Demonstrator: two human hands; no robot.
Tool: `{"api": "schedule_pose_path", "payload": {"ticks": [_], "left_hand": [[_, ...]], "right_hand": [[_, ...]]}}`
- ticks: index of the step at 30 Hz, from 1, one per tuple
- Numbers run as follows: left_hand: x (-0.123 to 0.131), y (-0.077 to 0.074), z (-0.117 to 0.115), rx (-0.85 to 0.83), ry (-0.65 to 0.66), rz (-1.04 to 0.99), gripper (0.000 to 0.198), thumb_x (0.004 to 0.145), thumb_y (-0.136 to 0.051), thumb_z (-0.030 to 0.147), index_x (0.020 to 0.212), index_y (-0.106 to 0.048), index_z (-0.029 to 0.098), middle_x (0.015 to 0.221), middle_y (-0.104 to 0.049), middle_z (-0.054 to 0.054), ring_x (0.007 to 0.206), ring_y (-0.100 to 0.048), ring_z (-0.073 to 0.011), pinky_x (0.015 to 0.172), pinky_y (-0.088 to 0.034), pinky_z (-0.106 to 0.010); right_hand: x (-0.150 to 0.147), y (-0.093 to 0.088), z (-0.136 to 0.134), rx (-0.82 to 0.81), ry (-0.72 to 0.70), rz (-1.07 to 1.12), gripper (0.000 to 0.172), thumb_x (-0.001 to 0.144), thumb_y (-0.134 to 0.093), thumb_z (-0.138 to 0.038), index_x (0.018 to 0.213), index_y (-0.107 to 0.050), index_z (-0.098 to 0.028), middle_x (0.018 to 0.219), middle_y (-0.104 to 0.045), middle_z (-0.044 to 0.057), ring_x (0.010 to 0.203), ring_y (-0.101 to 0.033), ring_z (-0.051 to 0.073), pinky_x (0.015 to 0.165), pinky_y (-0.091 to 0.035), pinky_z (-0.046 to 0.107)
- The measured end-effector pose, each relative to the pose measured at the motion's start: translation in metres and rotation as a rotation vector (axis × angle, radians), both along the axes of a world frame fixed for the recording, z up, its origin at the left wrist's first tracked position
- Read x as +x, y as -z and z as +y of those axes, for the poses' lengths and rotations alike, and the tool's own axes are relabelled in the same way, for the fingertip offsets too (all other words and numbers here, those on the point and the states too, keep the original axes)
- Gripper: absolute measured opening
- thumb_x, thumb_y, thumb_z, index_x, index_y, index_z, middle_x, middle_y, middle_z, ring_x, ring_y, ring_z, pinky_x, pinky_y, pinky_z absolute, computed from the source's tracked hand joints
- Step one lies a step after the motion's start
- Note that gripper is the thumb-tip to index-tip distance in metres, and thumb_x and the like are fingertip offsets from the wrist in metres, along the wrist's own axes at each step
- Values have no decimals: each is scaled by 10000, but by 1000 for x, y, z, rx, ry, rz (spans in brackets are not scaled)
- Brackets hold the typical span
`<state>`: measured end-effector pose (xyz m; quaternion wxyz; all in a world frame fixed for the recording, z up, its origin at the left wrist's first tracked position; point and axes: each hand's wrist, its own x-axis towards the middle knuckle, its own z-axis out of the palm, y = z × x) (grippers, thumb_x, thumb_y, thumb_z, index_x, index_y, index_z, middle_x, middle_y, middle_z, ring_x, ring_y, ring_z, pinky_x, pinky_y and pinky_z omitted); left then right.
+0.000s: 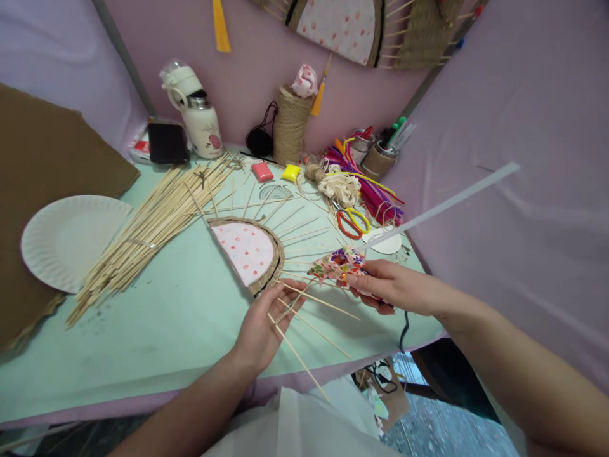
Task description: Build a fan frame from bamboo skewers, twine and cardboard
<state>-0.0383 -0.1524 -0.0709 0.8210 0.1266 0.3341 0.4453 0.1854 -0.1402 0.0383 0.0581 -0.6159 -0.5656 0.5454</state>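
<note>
A half-round fan piece (247,247) lies on the table, its pink-dotted cloth edged with jute twine and a black line. Thin wooden sticks (328,299) radiate from its curved rim. My left hand (261,327) grips the near end of this piece, fingers among the sticks at the rim. In my right hand (399,287) is a glue gun (328,263) wrapped in flowered cloth, a small orange light glowing on it. Its nozzle points left, close to the sticks. A long whitish glue stick (451,200) juts from its back. My left fingertips are partly hidden.
A bundle of sticks (157,235), a paper plate (71,238) and cardboard (42,158) lie left. Behind stand a bottle (202,127) and a twine spool (288,127). Scissors (351,223), cord (340,186) and pipe cleaners (380,200) sit right. A dark cable (404,330) hangs over the front edge.
</note>
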Motion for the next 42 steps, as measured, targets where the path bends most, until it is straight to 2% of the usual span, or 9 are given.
{"api": "schedule_pose_path", "payload": {"ticks": [7, 15, 25, 42], "left_hand": [[0, -1, -1, -9, 1, 23, 182, 841, -606, 273, 823, -728, 139, 961, -706, -97, 1017, -625, -205, 988, -483, -348], [0, -3, -1, -10, 5, 27, 181, 832, -625, 292, 822, -722, 139, 962, -709, -90, 1036, -616, -205, 1000, -472, -359], [-1, -4, -1, -23, 6, 31, 177, 832, -610, 276, 813, -721, 140, 953, -710, -88, 1012, -613, -189, 975, -487, -337], [0, -4, 0, -14, -2, 29, 177, 833, -612, 283, 805, -724, 149, 941, -709, -78, 1012, -619, -191, 979, -489, -343]], "right_hand": [[-3, 0, 5, -41, -26, -43, 505, 806, -510, -681, 732, -536, -182, 587, -507, -10, 453, -462, 93, 431, -372, 228], [-3, -6, 5, -49, -111, -106, 524, 850, -443, -677, 798, -522, -161, 645, -501, -12, 491, -482, 85, 465, -388, 211], [-2, -2, 7, -81, -108, -139, 545, 852, -426, -689, 861, -542, -156, 681, -499, -4, 513, -485, 90, 472, -409, 212], [-4, -3, 7, -87, -119, -149, 557, 845, -426, -701, 848, -540, -155, 674, -488, -12, 505, -479, 83, 465, -402, 207]]}}
